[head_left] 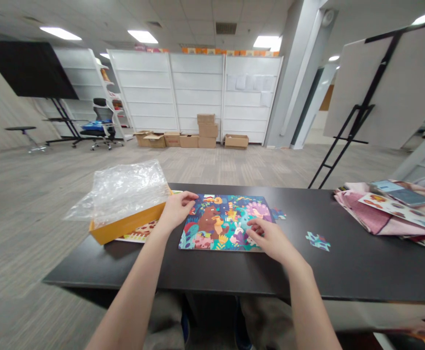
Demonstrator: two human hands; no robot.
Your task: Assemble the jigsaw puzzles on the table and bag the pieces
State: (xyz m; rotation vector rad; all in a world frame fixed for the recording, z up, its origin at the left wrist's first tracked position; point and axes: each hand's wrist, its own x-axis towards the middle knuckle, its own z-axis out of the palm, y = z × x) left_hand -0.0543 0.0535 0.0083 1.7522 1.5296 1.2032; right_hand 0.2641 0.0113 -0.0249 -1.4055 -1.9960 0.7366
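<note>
A colourful jigsaw puzzle (212, 228) with a bear, a rabbit and other animals lies flat on the black table (234, 274) in front of me. At its upper left corner is my left hand (178, 209), fingers stretched out and fingertips at the edge. My right hand (269, 238) hovers over or rests on the puzzle's right part, fingers bent and a gap beside the thumb; I see nothing held. It hides the lower right corner. Loose puzzle pieces (318, 241) lie to the right, and more pieces (279, 214) sit just past the puzzle's right edge.
On the left, a yellow box (128, 224) holding clear plastic wrap (128, 189) leans over a printed sheet (139, 232). Pink cloth (354, 206) lies at the right, with a sticker sheet (398, 209) and a phone (413, 196) on top. An easel (354, 121) stands beyond the table.
</note>
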